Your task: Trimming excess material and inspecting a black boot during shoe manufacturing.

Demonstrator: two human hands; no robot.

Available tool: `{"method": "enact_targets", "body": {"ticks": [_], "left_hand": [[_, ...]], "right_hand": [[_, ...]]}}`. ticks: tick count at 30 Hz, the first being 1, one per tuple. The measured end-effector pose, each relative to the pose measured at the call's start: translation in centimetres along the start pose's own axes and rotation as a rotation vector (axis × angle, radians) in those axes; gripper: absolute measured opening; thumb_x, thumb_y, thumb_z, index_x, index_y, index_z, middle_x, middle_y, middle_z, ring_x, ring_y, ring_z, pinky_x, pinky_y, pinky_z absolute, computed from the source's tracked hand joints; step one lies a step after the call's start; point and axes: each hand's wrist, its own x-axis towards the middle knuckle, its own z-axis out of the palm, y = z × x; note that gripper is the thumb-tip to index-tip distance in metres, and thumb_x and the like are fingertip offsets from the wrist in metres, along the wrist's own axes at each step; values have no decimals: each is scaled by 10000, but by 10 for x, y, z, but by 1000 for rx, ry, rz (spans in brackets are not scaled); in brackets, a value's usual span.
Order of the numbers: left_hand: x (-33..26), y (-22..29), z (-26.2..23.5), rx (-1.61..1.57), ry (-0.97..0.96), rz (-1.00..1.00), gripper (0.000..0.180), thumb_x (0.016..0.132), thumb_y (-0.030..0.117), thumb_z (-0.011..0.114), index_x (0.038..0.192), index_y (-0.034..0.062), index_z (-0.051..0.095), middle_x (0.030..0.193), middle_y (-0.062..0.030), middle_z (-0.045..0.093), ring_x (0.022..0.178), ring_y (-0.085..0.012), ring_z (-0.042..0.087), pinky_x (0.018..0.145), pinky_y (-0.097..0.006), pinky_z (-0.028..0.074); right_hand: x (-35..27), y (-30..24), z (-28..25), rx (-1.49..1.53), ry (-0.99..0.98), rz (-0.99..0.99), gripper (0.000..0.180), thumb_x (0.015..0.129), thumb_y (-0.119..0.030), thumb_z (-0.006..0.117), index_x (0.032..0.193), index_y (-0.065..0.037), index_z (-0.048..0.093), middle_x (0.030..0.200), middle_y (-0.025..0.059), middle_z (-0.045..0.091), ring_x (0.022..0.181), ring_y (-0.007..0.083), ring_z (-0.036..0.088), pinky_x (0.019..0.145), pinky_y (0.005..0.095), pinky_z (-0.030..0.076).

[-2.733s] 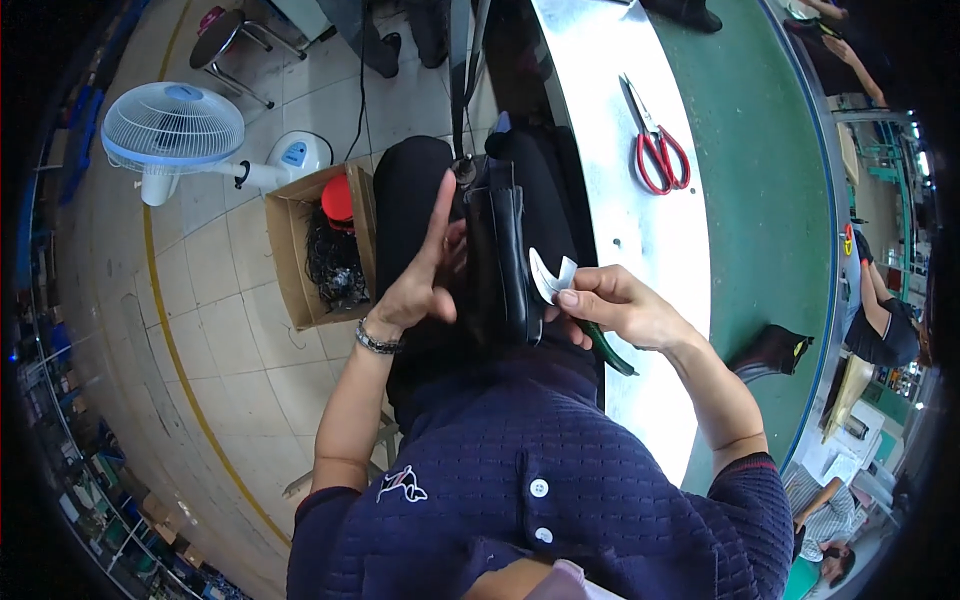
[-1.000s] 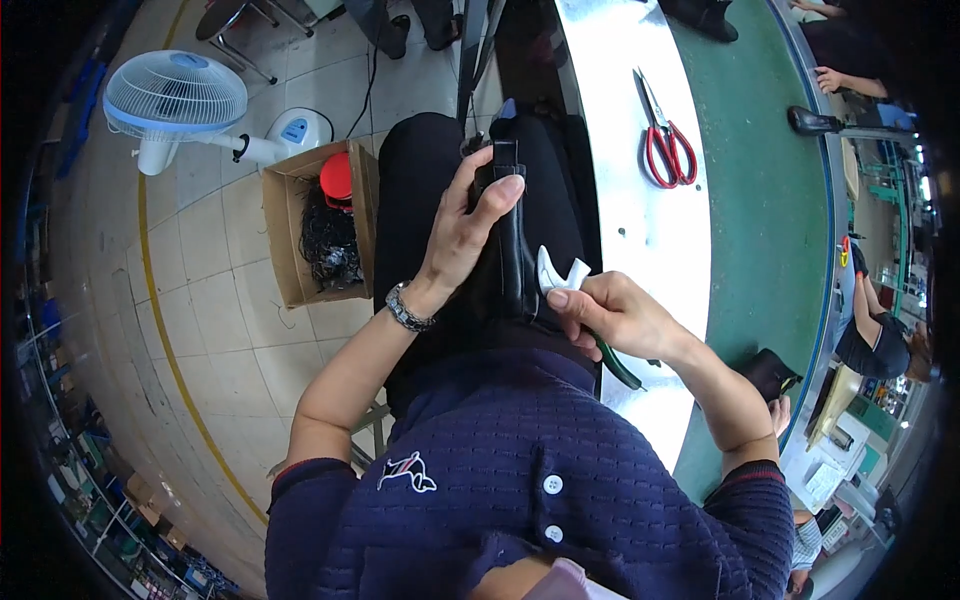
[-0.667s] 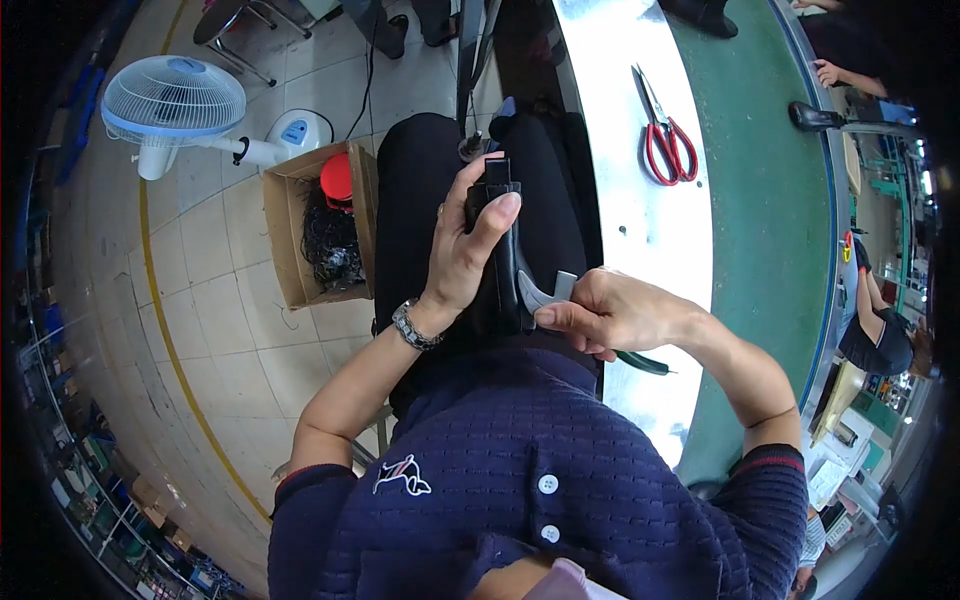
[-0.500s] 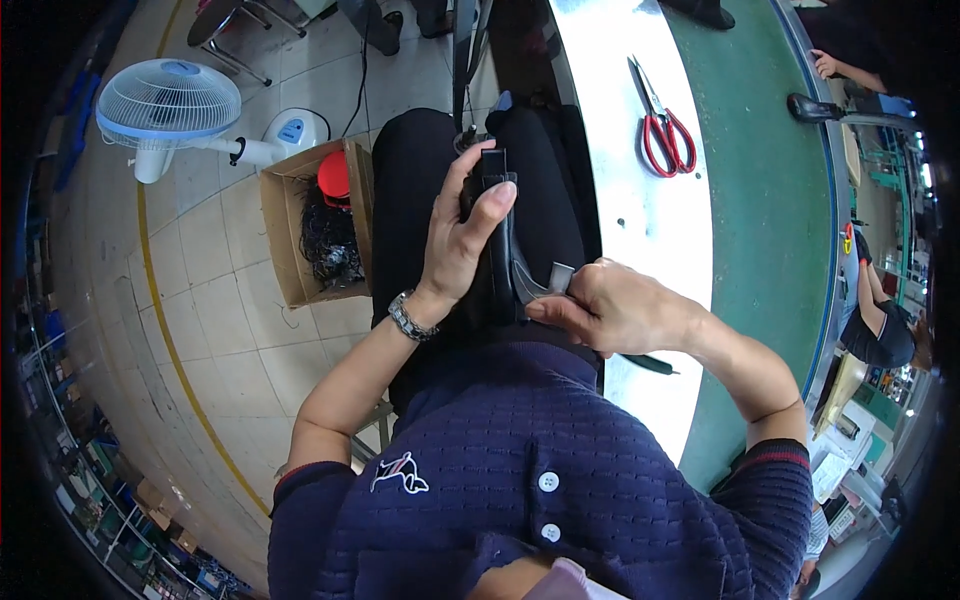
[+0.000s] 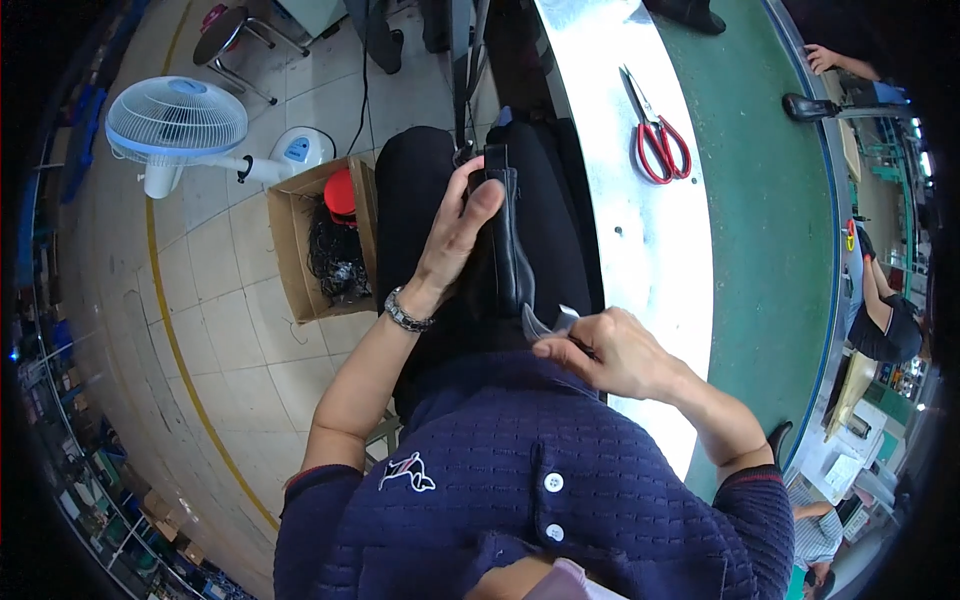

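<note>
A black leather shoe [image 5: 511,265] stands on its edge over my lap, its blocky heel end pointing away from me. My left hand [image 5: 452,235] grips its far part, thumb on the near side and fingers curled behind. A watch with a metal band is on that wrist. In my right hand [image 5: 620,352], closed in a pinch, is a curved, shiny metal tool [image 5: 545,325]. Its pointed tip lies at the near end of the shoe. Part of the tool is hidden in my fingers, so its exact kind does not show.
At my right runs a shiny metal ledge [image 5: 650,260] bearing red-handled scissors [image 5: 662,148], beside a green belt [image 5: 740,200]. Another black shoe [image 5: 810,107] sits at its far edge. Left of my legs are a carton [image 5: 290,250] of black scraps and a fan [image 5: 178,120]. Other people work at the right.
My right hand and the metal tool have moved back toward my body, along the shoe to its near end. My left hand keeps its hold. The whole view has shifted slightly.
</note>
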Motion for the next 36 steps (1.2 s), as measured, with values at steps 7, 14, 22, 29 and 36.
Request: {"method": "enact_targets", "body": {"ticks": [7, 14, 22, 29, 36], "left_hand": [[19, -31, -8, -466, -280, -461, 912, 817, 833, 257, 1098, 17, 551, 914, -132, 652, 820, -209, 662, 770, -328, 565], [25, -26, 8, -402, -173, -533, 921, 825, 832, 200, 851, 11, 615, 738, -136, 642, 624, -217, 645, 605, -325, 551], [31, 76, 50, -316, -689, -113, 1037, 808, 839, 54, 799, -45, 596, 756, -166, 598, 757, -261, 569, 704, -351, 469], [39, 114, 76, 261, -970, 558, 748, 954, 649, 214, 783, 41, 615, 775, -72, 621, 727, -267, 597, 747, -355, 470], [38, 114, 98, 538, -977, 972, 467, 920, 521, 518, 733, 98, 583, 706, -40, 591, 697, -227, 602, 797, -334, 481]], "right_hand": [[-20, 65, 8, -105, 349, 261, 315, 914, -328, 623, 947, -29, 717, 668, 182, 633, 582, 320, 633, 568, 420, 490], [-24, 155, 29, -385, 714, 447, 344, 878, -141, 630, 1194, -24, 568, 1024, 175, 598, 887, 343, 628, 746, 430, 503], [28, 115, -23, 501, 701, 80, 487, 964, -300, 562, 1354, -17, 496, 1134, 169, 639, 1061, 231, 615, 892, 345, 496], [76, 53, -70, 1436, 194, -170, 737, 824, -144, 710, 1442, -58, 319, 1174, 50, 590, 1018, 155, 599, 917, 364, 479], [74, 24, -92, 1308, 516, -284, 636, 718, -98, 741, 1280, 4, 460, 1006, 92, 604, 851, 144, 613, 745, 274, 521]]}}
